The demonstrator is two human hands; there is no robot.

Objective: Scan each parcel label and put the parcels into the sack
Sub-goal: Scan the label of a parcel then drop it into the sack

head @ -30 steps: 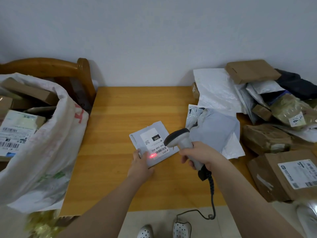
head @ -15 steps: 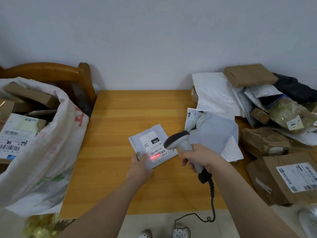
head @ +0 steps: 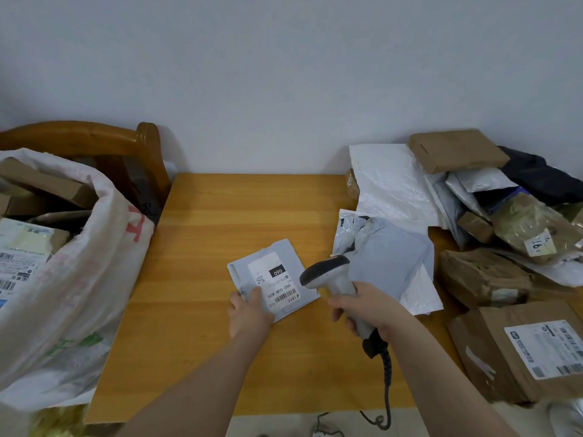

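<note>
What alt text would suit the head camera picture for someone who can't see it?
A person's left hand holds a small grey parcel on a wooden table while the right hand grips a barcode scanner near its label. A filled white sack stands left; more parcels pile right.

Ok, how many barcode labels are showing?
3: one on the grey parcel at the left hand, one on a box in the sack, one on the brown parcel near right. Others may be hidden.

A wooden table [head: 239,209] is carrying parcels. A small grey parcel [head: 277,263] is lying label-up near its middle, with a crumpled grey mailer [head: 391,260] just right of it. A white mailer [head: 388,181], a brown paper parcel [head: 482,275] and a cardboard box [head: 485,342] are crowding its right side.
</note>
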